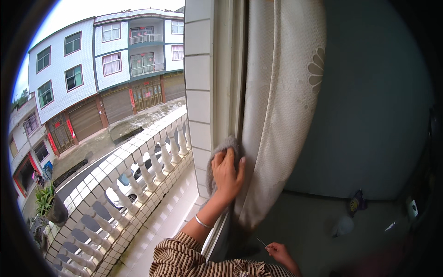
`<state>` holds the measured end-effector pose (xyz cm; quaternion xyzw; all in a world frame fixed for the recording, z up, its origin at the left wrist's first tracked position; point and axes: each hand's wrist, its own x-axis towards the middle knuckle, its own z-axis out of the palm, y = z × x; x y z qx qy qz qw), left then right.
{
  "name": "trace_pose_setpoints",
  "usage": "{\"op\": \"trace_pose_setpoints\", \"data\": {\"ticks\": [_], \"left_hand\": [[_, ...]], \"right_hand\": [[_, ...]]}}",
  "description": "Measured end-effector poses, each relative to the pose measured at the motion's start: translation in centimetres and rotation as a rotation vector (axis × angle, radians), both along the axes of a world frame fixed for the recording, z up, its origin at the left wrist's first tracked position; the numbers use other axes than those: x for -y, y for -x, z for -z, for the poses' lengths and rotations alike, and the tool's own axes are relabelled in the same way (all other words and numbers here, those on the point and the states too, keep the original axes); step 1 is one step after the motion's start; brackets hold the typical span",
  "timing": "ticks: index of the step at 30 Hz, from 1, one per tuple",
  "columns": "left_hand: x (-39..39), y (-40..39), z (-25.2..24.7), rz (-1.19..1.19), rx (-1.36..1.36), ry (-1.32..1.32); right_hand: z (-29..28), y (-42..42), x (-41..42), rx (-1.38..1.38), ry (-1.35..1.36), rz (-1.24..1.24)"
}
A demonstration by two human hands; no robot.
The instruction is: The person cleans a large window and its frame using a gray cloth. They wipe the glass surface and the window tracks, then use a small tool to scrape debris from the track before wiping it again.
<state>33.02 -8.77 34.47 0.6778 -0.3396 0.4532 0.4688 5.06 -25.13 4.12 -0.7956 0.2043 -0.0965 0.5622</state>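
Observation:
My left hand [226, 173] presses a grey cloth [210, 164] against the lower part of a pale window or door frame [226, 86]. A silvery bangle circles that wrist. Part of the cloth is hidden under the palm and fingers. At the bottom, my right hand [277, 252] holds a thin metal rod [261, 241] between thumb and fingers; what the rod belongs to I cannot tell. Just right of the frame hangs a cream patterned curtain [283, 104]. White tiles [199, 72] cover the wall edge left of the frame.
Outside, a tiled balcony railing [104, 166] with white balusters runs diagonally, a potted plant [55, 207] beside it. Beyond are a white car [119, 194] and a tiled building [69, 76]. Inside, a plastic bag [356, 202] and a pale round object [344, 225] lie on the dim floor.

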Motion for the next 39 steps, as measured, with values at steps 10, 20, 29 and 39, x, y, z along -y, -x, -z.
{"op": "trace_pose_setpoints", "data": {"ticks": [10,20,29,39], "left_hand": [[2.0,-1.7,-21.5,-0.289,0.354,0.071],[1.9,-3.1,-41.7,-0.485,0.485,0.015],[2.8,-6.3,-51.3,-0.650,0.427,0.164],[2.0,-5.3,-49.9,-0.666,0.454,0.094]], "right_hand": [[-2.5,-2.8,0.0,0.308,0.215,0.006],[-5.9,-1.9,0.7,0.241,0.136,0.113],[-9.7,-1.8,3.3,0.193,0.140,0.202],[-10.8,-2.8,6.2,0.221,0.168,0.116]]}}
